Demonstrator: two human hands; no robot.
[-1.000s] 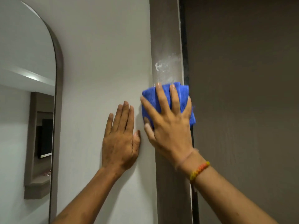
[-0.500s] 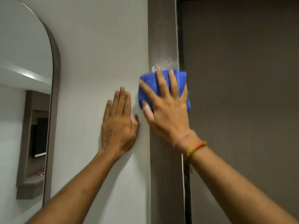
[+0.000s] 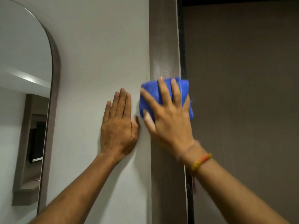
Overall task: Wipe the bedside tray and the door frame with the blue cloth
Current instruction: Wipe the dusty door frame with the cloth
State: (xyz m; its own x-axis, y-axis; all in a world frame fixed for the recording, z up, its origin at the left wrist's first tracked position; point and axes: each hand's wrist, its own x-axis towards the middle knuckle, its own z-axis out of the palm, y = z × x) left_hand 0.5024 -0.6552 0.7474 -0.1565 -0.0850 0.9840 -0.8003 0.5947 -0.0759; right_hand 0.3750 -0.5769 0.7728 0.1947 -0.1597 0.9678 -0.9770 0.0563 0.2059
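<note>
The brown door frame [image 3: 164,46] runs vertically through the middle of the view. My right hand [image 3: 168,120] presses a folded blue cloth [image 3: 183,88] flat against the frame, fingers spread over it. My left hand [image 3: 119,126] lies flat and open on the white wall [image 3: 100,46] just left of the frame, thumb near the frame's edge. The frame above the cloth shows only a faint smear. The bedside tray is not in view.
A brown door [image 3: 242,94] fills the right side, with a dark gap along the frame. An arched mirror [image 3: 21,78] with a brown rim hangs at the left and reflects a shelf niche and a dark screen.
The white smudge seen on the frame a second ago was covered by the cloth as my right hand slid up; now the cloth sits just below that spot and the smudge is nearly gone.
</note>
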